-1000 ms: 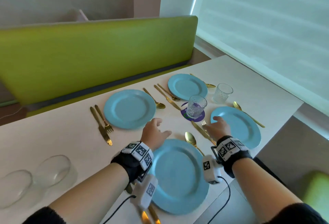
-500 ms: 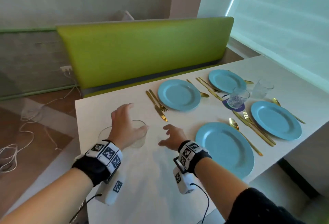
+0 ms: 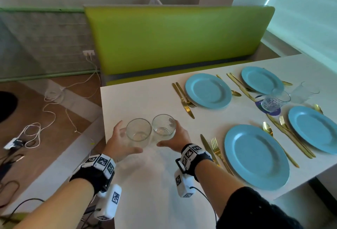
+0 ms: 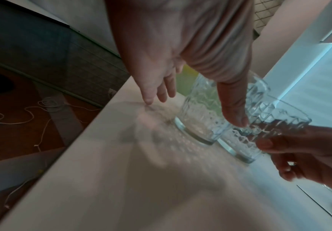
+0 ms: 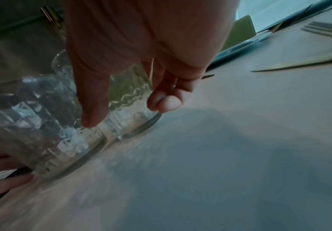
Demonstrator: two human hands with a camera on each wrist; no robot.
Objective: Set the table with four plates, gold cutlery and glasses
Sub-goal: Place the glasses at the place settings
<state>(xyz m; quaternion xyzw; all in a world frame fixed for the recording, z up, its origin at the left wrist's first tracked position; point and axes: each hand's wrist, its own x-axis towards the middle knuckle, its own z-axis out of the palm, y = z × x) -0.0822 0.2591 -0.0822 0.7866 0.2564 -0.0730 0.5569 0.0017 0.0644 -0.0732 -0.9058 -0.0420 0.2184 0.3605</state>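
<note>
Two clear patterned glasses stand side by side near the left end of the white table [image 3: 145, 183]. My left hand [image 3: 129, 137] cups the left glass [image 3: 138, 132]. In the left wrist view the thumb lies against that glass [image 4: 198, 125], while the straight fingers [image 4: 157, 92] point down beside it with a gap. My right hand [image 3: 168, 134] holds the right glass [image 3: 164, 125], with thumb and a curled finger on either side of it [image 5: 131, 93]. Four blue plates lie to the right, the nearest [image 3: 257, 156] flanked by gold cutlery [image 3: 217, 152].
Another glass [image 3: 275, 101] stands on a purple coaster between the plates, and one more glass [image 3: 304, 92] stands behind it. A green bench back [image 3: 173, 39] runs along the far side. The table's left edge is close to my left hand. Cables lie on the floor [image 3: 45, 115].
My view and both hands have swung left from the plates to the two glasses. The right hand has closed round the right glass and the left hand has come round the left one.
</note>
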